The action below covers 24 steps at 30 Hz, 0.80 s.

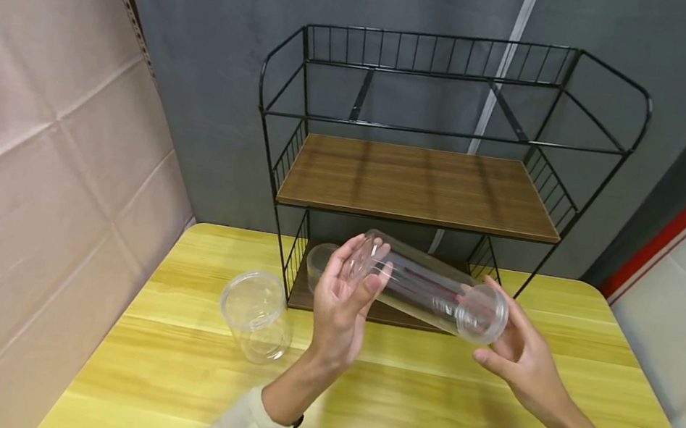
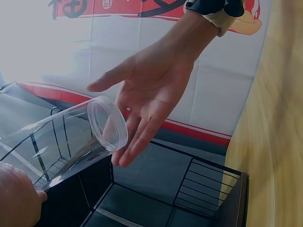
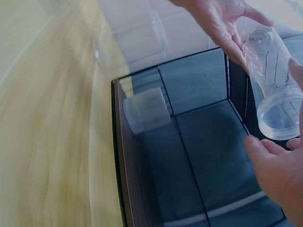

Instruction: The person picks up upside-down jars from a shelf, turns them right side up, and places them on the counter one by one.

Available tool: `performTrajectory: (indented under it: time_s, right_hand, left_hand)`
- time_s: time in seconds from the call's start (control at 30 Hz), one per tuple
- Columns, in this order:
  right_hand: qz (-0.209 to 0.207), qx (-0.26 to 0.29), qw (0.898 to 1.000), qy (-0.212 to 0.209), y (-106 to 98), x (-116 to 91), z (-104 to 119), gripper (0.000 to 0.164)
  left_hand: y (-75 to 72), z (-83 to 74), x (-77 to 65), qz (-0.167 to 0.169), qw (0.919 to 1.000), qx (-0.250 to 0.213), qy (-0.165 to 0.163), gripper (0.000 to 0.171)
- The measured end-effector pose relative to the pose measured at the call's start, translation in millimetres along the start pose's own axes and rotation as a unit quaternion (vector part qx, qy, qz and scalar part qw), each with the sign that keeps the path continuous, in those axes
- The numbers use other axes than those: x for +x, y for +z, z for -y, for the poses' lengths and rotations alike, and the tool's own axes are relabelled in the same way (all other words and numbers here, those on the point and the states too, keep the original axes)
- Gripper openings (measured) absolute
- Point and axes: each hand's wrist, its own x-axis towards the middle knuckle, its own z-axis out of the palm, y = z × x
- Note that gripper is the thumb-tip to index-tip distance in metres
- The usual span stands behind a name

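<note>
A tall clear plastic jar (image 1: 425, 288) lies tilted in the air in front of the rack, its threaded mouth toward the right. My left hand (image 1: 339, 308) grips its base end, fingers behind and thumb in front. Beside the mouth is my right hand (image 1: 525, 368), thumb apart and fingers extended past the rim. In the left wrist view that palm faces the jar (image 2: 71, 137), with the fingertips behind its rim. A wider clear jar (image 1: 256, 315) stands on the table left of the rack. Another clear jar (image 3: 147, 111) sits at the left of the rack's bottom shelf.
A black wire rack (image 1: 439, 136) stands at the back of the wooden table (image 1: 164, 364). Its brown middle shelf (image 1: 420, 181) is above the hands, and the top tier is an open frame. Pale fabric (image 1: 45, 128) hangs on the left, and a grey curtain (image 1: 209, 42) behind.
</note>
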Motion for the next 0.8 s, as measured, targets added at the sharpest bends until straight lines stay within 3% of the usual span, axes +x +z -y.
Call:
performTrajectory:
  time_s: [0.1, 0.23, 0.57, 0.8]
  right_hand:
    - [0.018, 0.081, 0.997, -0.004, 2.4, 5.9, -2.2, 0.080]
    - [0.017, 0.143, 0.990, -0.003, 3.7, 11.3, -3.3, 0.070]
    - [-0.007, 0.168, 0.986, -0.014, -2.8, 14.2, -1.3, 0.063]
    - [-0.041, 0.152, 0.987, -0.019, -11.2, 12.6, 5.6, 0.063]
  left_hand:
    - [-0.1, 0.7, -1.1, 0.000, 1.0000, -0.006, 0.004, 0.093]
    - [-2.7, 1.0, -2.5, 0.006, 1.0000, -0.002, 0.004, 0.092]
    - [-17.5, -14.3, -4.4, 0.040, 0.9965, 0.067, -0.029, 0.091]
    - [-25.9, -35.3, -1.4, 0.063, 0.9832, 0.160, -0.061, 0.105]
